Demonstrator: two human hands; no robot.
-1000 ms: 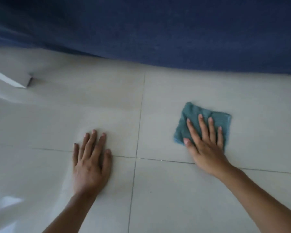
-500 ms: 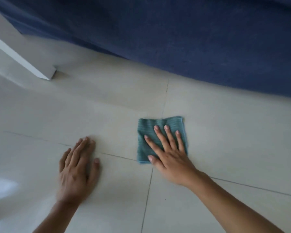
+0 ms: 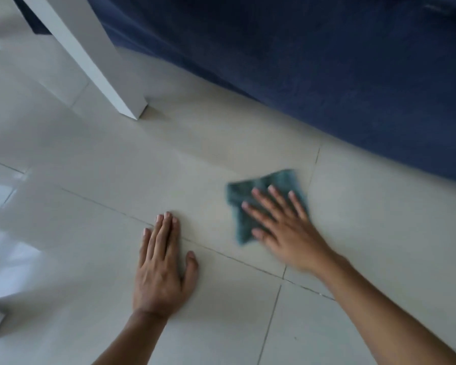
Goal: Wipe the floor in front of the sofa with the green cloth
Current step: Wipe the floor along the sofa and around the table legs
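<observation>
Right hand (image 3: 284, 227) flat on the green cloth (image 3: 250, 198), fingers (image 3: 261, 204) spread wide and pressing rather than gripping, and the cloth lies on the pale floor (image 3: 379, 233) just in front of the blue sofa (image 3: 327, 61). It's blurred, a stroke in progress by the look of it. Left hand (image 3: 161, 267) is palm-down on the tile, fingers together, holding nothing, a brace. To wipe well here: keep the palm weight even so the cloth doesn't bunch, overlap each pass, work along the sofa edge, and steer clear of the white leg (image 3: 95, 56) at upper left.
</observation>
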